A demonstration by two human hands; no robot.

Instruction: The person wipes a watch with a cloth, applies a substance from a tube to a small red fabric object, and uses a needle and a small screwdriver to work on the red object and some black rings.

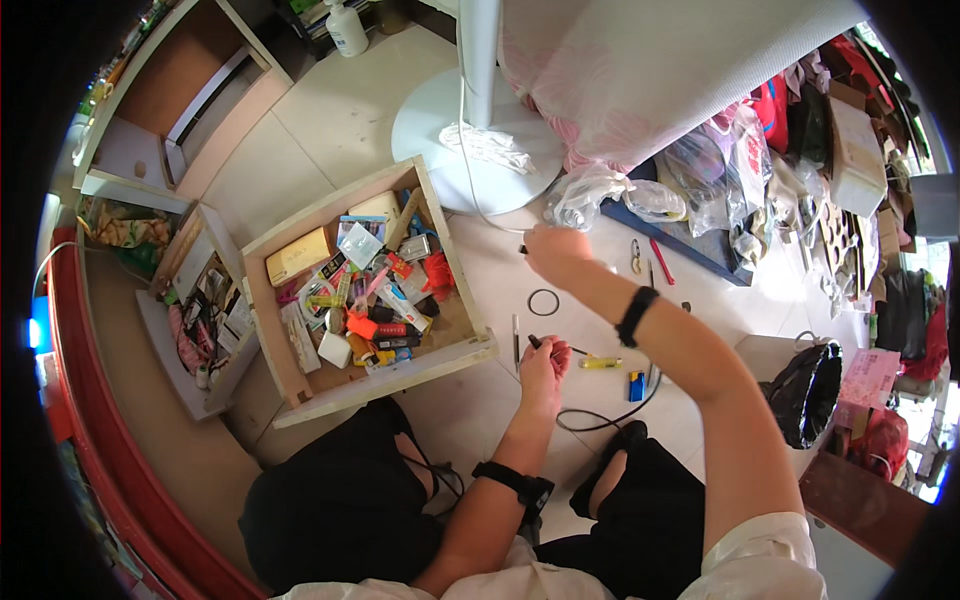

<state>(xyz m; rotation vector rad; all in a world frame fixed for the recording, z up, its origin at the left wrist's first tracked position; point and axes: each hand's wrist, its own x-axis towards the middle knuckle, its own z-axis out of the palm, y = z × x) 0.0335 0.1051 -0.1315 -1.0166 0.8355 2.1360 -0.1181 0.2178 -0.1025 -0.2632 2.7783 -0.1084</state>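
My left hand (543,372) is closed around the dark end of a black cable (592,428). The cable curves over the floor tiles and passes under my right forearm. Farther off, my right hand (560,253) is closed beside a clear plastic bag (590,192); a small dark tip shows at its fingers, and the rest is hidden. Between the hands lies a black ring (543,302), with a slim pen-like stick (516,343) near my left hand. A yellow translucent tube (600,362) and a blue lighter (637,386) lie to its right.
A wooden drawer (470,346) full of small items stands at left, with a smaller drawer (213,400) beyond it. A round white stand base (420,140) is ahead. Farther right are a red stick (662,262), a metal clip (635,256) and a black-lined bin (805,395).
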